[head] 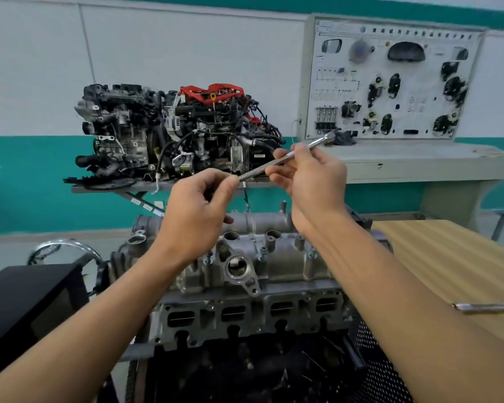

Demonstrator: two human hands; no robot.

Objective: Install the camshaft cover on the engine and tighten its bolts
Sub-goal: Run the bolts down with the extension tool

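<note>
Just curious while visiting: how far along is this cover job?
Done: the camshaft cover sits on the engine, bolts in place. In hand: left hand and right hand grip a long wrench above it. Left: tightening, apparently.

Wooden tabletop (437,257) over at three o'clock, and one chrome bar (489,307) lies flat on it, toward its four o'clock side.

The wall (186,53) is painted white above and blue-green below. The table (448,257) is striped in light brown. The camshaft cover (288,269) is coloured grey.
</note>
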